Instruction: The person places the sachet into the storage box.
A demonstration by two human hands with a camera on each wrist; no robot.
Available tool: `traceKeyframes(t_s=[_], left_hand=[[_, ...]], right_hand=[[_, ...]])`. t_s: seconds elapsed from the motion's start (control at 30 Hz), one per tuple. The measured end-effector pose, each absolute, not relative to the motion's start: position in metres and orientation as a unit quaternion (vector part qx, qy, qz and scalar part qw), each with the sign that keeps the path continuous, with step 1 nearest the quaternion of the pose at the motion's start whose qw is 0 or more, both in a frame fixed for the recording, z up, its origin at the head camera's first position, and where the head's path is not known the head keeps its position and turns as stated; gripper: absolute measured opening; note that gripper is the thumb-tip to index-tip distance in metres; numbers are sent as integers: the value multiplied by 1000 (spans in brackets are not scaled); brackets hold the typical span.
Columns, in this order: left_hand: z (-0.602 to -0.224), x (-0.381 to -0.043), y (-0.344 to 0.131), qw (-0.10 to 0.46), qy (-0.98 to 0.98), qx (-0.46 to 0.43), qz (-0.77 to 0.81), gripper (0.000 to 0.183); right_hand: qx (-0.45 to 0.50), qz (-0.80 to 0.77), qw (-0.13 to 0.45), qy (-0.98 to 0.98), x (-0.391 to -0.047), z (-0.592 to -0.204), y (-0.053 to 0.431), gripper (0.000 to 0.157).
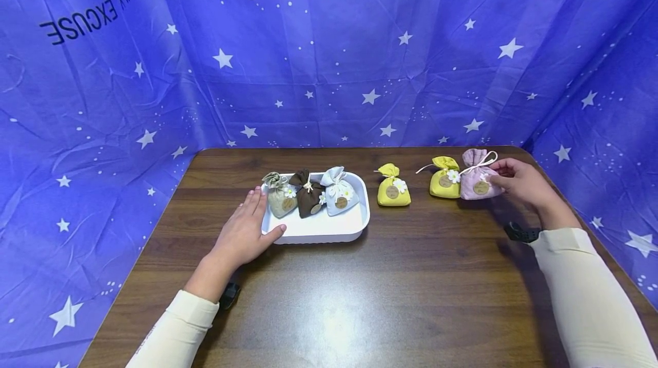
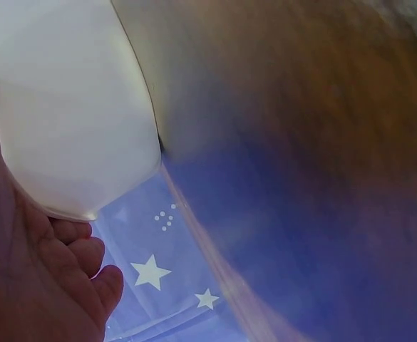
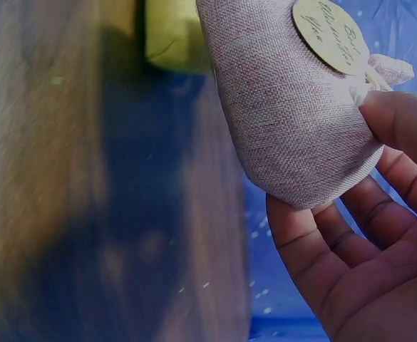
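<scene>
My left hand (image 1: 245, 232) rests against the left end of a white tray (image 1: 319, 235), thumb at the front rim; in the left wrist view its fingers (image 2: 87, 256) touch the tray's outer wall. Inside the tray stand an olive sachet (image 1: 281, 202), a dark brown sachet (image 1: 308, 199) and a pale grey sachet (image 1: 340, 196), each tied at the neck. At the right, my right hand (image 1: 529, 185) pinches a pink sachet (image 1: 475, 185) by its side; the right wrist view shows the thumb on the front of the pink cloth (image 3: 286, 107) and fingers behind.
A yellow sachet (image 1: 443, 185) stands directly left of the pink one. Another yellow sachet (image 1: 394, 192) stands between it and the tray. The brown wooden table (image 1: 401, 282) is bordered by a blue star-printed curtain (image 1: 308, 71) at the back and sides.
</scene>
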State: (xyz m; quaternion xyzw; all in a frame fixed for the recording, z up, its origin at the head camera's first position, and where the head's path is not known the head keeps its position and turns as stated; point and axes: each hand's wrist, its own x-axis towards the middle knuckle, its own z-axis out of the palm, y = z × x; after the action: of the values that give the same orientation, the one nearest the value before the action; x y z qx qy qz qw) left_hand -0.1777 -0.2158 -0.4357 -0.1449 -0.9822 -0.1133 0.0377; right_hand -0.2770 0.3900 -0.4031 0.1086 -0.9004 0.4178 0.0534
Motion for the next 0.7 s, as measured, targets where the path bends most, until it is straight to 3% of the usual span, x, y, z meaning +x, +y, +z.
traceKeyframes(t_s=[0.7], left_hand=[[-435, -177, -215, 46, -982, -146, -109, 97]], right_hand=[[168, 440, 46, -881, -284, -363, 311, 22]])
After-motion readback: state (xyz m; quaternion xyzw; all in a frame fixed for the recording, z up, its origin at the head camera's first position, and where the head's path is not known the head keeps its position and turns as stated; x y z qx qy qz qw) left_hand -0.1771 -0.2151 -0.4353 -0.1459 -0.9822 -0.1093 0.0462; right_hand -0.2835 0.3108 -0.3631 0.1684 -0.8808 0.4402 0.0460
